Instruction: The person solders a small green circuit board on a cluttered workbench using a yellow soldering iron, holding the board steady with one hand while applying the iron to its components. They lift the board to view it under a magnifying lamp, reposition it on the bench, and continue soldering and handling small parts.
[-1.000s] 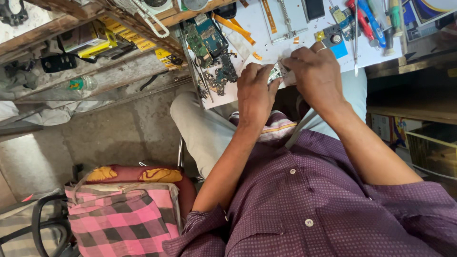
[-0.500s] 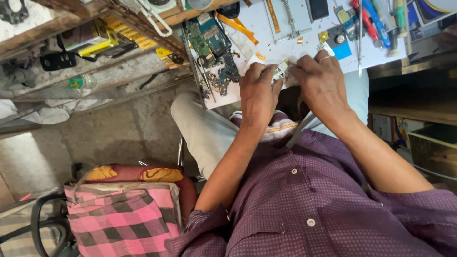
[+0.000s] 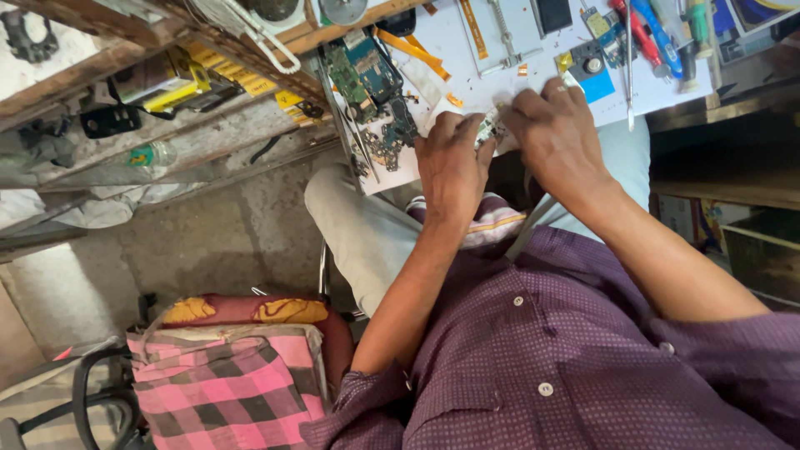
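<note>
I read both hands meeting at near edge of white work board [image 3: 467,83]; left hand [image 3: 450,171] and right hand [image 3: 557,137] pinching small circuit part [image 3: 487,129] between fingertips; judged step: prying; next calls for steady grip; green circuit boards [image 3: 362,79] far left.

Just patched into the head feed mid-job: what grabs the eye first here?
Both hands meet at the near edge of the white work board: the left hand and right hand pinch a small circuit part between them. Left of them on the board lie green circuit boards; screwdrivers lie at upper right. A pink checked cloth sits on the floor at lower left.
</note>
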`<action>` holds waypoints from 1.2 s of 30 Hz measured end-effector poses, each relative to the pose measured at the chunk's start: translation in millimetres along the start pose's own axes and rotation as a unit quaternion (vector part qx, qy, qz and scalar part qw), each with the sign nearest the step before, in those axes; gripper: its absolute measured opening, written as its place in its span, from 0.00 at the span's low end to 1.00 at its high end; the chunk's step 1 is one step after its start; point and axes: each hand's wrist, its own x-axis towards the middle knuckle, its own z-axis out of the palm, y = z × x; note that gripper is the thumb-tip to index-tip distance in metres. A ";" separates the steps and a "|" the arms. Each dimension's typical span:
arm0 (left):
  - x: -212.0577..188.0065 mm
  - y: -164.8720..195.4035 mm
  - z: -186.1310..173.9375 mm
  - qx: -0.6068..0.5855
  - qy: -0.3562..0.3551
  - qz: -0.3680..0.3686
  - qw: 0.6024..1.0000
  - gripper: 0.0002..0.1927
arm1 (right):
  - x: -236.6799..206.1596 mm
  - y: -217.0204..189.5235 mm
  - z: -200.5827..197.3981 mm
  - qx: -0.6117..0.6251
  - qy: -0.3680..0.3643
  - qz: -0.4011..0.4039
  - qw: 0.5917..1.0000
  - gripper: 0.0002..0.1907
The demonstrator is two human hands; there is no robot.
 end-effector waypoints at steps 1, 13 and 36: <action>1.1 -0.5 -0.4 -0.001 -0.002 -0.002 1.000 0.22 | -0.5 0.1 -0.4 0.000 0.000 -0.004 1.000 0.14; -0.1 1.0 -2.2 -0.010 -0.005 -0.012 1.000 0.20 | -6.9 37.2 -22.6 0.095 0.042 0.101 0.990 0.09; 0.0 1.4 -2.6 -0.007 0.003 0.000 1.000 0.21 | -19.5 12.6 1.8 0.005 0.006 0.043 0.999 0.16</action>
